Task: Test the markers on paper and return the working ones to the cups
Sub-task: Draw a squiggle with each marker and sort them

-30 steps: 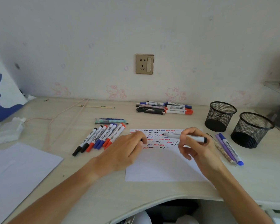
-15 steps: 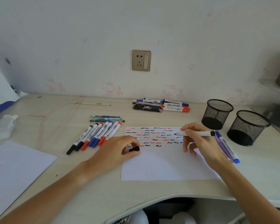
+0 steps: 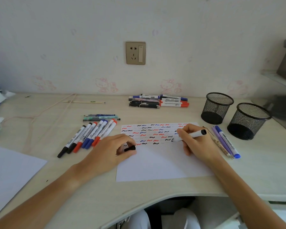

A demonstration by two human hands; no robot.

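My right hand [image 3: 196, 142] grips a white marker with a black end [image 3: 197, 134], its tip down on the white paper [image 3: 162, 164] at the right end of the lowest row of squiggles. Red, blue and black squiggles fill the paper's upper part. My left hand [image 3: 111, 150] rests on the paper's left edge and pinches the black cap [image 3: 130, 148]. Two black mesh cups [image 3: 217, 107] [image 3: 248, 121] stand at the right, both without markers.
Several markers [image 3: 89, 135] lie in a row left of the paper, a pile of markers and pens [image 3: 158, 101] near the wall, two pens [image 3: 101, 117] above the row, three pens [image 3: 225, 142] right of the paper. Another sheet [image 3: 8, 176] lies front left.
My right hand carried the marker rightwards along the squiggle rows and lowered its tip onto the paper. The left hand stayed on the paper's edge, and its fingers now show the black cap.
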